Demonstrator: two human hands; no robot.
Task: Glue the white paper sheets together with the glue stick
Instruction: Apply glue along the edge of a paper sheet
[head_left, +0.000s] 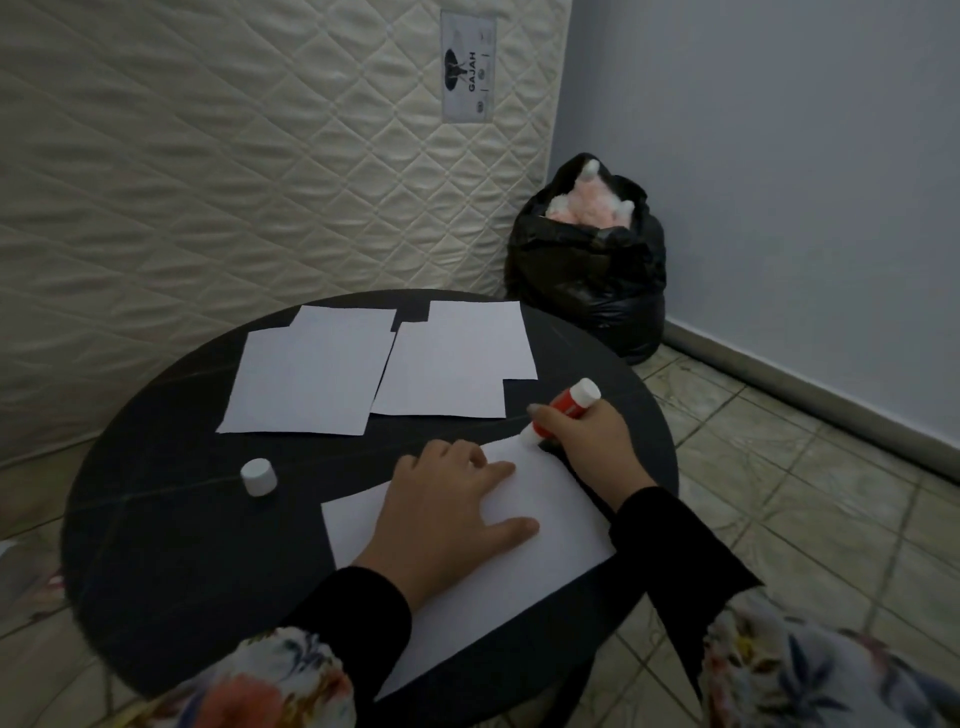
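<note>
Round and dark, the table carries the white sheet I am gluing, on its near side. My right hand grips the red glue stick, tilted, its white tip touching the sheet's far corner. My left hand lies flat on the sheet, fingers spread. Left of the sheet stands the white cap. Beyond it lie two pairs of overlapped sheets. Behind the table stand a quilted mattress and a black bag.
</note>
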